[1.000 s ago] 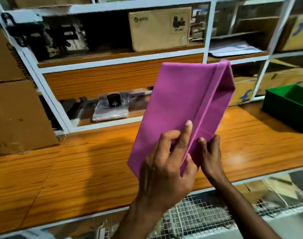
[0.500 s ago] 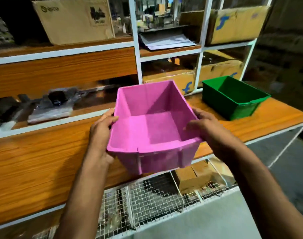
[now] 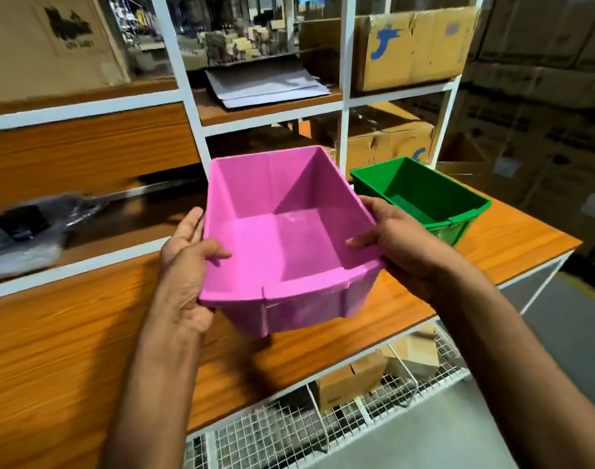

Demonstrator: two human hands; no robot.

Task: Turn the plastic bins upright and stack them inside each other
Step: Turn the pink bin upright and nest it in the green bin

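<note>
While the pink bin sits upright in the air above the wooden bench, the left hand grips its left rim and the right hand grips its right rim, thumbs hooked inside. Just beside it to the right, the green bin stands upright on the bench.

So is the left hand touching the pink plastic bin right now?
Touching. In the head view the left hand grips the pink plastic bin, thumb hooked over its rim, palm against its side wall.

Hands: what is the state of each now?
Left hand: grips the pink bin by its left rim.
Right hand: grips the pink bin by its right rim.
</note>
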